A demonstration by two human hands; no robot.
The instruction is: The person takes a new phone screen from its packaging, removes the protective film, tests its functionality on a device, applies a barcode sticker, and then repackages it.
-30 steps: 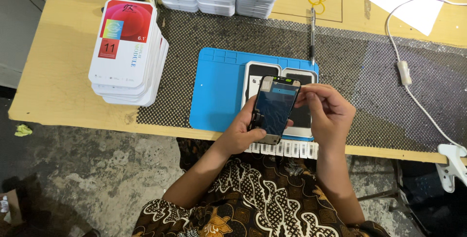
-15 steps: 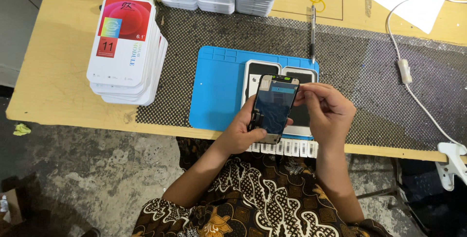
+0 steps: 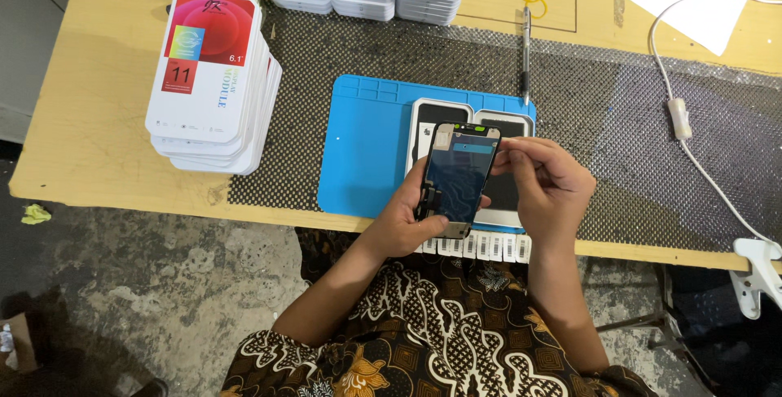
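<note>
Head view shows a dark, flat rectangular phone display panel (image 3: 458,179) held tilted above the front edge of the tabletop (image 3: 90,120), just over a blue silicone work mat (image 3: 366,153). The left hand (image 3: 407,222) grasps it by its lower left edge, thumb across the front; the right hand (image 3: 546,185) pinches at its upper right corner, at about two o'clock on the panel. Under it lie two white moulded trays (image 3: 472,114), and a strip of small white labels (image 3: 481,245) sits at six o'clock. At ten o'clock stands a stack of white boxes with a red-topped lid (image 3: 208,79); a pen (image 3: 526,51) lies at twelve o'clock. The panel is gripped by its edges only, so I judge that it could slip or flex and crack, or its dangling connector could snag. What the right fingertips hold is too small to tell, and the trays' contents are mostly hidden.
</note>
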